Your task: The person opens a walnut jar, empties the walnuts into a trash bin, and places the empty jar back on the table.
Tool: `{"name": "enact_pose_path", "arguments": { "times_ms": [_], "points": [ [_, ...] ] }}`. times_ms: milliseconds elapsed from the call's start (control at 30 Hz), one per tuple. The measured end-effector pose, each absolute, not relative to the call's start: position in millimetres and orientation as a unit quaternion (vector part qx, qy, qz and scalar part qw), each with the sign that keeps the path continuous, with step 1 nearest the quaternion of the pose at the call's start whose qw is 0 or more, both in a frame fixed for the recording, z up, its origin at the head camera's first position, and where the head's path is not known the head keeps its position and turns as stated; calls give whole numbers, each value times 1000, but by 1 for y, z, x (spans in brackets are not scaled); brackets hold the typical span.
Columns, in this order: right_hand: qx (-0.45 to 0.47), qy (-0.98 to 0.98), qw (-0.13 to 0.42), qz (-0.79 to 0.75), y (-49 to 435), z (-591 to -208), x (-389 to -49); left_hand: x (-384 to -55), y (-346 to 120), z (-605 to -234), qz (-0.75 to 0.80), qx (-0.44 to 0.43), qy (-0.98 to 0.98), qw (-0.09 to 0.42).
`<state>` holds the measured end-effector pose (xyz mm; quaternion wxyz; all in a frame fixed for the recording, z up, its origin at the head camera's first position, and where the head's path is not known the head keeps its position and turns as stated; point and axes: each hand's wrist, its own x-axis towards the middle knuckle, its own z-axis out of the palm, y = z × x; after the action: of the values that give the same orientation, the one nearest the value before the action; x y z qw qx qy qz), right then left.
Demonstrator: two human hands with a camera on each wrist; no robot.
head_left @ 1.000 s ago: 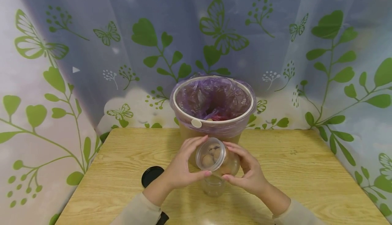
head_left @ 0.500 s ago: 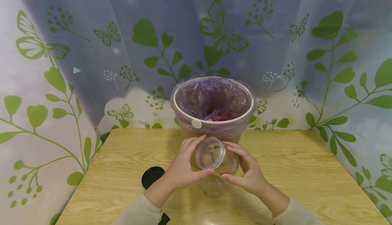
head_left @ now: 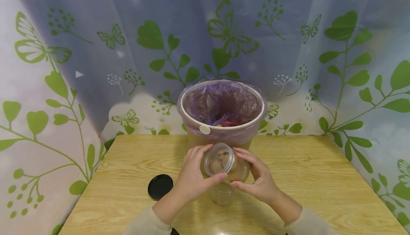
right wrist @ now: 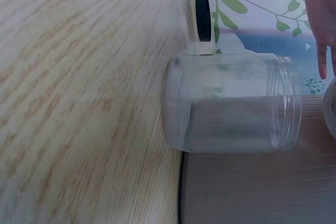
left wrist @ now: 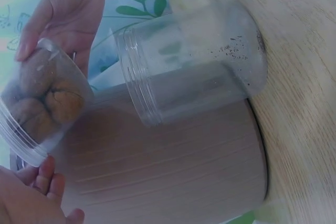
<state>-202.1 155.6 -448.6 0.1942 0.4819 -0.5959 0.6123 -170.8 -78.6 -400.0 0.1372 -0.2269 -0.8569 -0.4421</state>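
A clear plastic jar [head_left: 241,169] of walnuts [left wrist: 65,103] is held tilted, its uncovered mouth turned up and to the left. My right hand [head_left: 262,180] grips its body from the right. Around the threaded rim, my left hand [head_left: 193,176] holds it with fingers behind and thumb across the front edge. Directly below stands a second clear jar [right wrist: 226,103], upright and open on the table. Small dark crumbs [left wrist: 236,48] lie near its bottom in the left wrist view. Left of the jars rests a black lid [head_left: 160,187].
Behind the jars stands a tan bin [left wrist: 157,166] lined with a purple plastic bag [head_left: 208,100], something red inside it. A black object [head_left: 174,231] shows partly beside the left sleeve. The wooden table [head_left: 307,178] backs onto a patterned curtain [head_left: 272,57].
My left hand has shifted slightly, its thumb moving a little right along the jar's rim. The left sleeve now covers more of the black object. The right hand and walnut jar have barely moved.
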Motion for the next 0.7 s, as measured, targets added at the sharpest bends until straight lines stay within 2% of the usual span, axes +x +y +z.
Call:
{"name": "enact_pose_path", "arguments": {
  "times_ms": [200, 533, 700],
  "points": [
    [482, -596, 196, 612, 156, -448, -203, -170, -79, -399, -438, -225, -859, 138],
    [488, -590, 202, 611, 156, -449, -205, -185, -92, -399, -448, -335, -822, 102],
    [491, -586, 200, 613, 156, -449, -205, -187, -96, -401, -456, -354, -812, 86]
  ]
}}
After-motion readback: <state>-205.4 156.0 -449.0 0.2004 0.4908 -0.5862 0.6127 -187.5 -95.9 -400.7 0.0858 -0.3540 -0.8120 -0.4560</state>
